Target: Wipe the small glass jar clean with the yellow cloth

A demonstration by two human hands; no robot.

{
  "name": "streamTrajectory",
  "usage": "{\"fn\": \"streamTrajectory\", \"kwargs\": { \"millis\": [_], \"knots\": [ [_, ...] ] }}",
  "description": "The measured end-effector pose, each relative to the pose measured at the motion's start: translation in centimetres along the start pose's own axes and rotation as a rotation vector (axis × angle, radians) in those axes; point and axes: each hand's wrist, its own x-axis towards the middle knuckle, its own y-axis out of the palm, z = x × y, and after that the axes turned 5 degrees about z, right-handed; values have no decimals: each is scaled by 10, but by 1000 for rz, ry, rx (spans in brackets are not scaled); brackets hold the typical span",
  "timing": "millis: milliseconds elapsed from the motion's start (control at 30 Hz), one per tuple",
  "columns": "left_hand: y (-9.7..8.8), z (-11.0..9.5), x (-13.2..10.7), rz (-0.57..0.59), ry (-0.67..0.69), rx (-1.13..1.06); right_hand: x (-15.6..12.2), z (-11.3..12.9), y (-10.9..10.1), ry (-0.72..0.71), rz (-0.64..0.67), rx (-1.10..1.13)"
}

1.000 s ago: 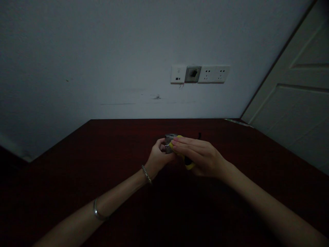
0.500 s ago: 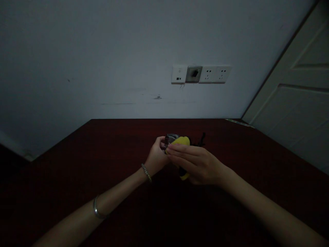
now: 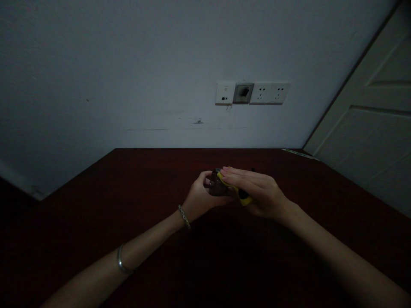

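Left hand (image 3: 201, 193) round small dark object (image 3: 218, 187), possibly glass cup, too dim for certainty; right hand (image 3: 263, 190) holding yellow-and-black item (image 3: 246, 199) against it. Dark red table (image 3: 154, 167) below. Chain bracelet (image 3: 184, 217), silver bangle (image 3: 119, 259) on left forearm (image 3: 154, 239). Socket plates (image 3: 269, 93) on wall (image 3: 144, 64).

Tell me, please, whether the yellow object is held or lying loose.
Held: the yellow object sits in the right hand, under its fingers.

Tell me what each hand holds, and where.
Left hand: a dark, glossy object, gripped around its left side. Right hand: a yellow-and-black object, gripped across its top.
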Motion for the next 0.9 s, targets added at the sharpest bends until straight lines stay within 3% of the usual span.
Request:
{"fn": "streamTrajectory", "kwargs": {
  "millis": [267,400,533,767,900],
  "knots": [
    [-8,-7,10,-63,-6,-1,8,12,0,-157,33,14],
    [-10,-12,8,-33,4,44,10,12,-4,-176,27,19],
    [-9,-17,-1,54,-5,4,6,5,-9,-87,-21,38],
    [-3,-20,-10,133,-84,-122,6,5,-2,204,-218,229],
    [-3,-21,-9,131,-91,-126,7,8,1,211,-237,256]
  ]
}}
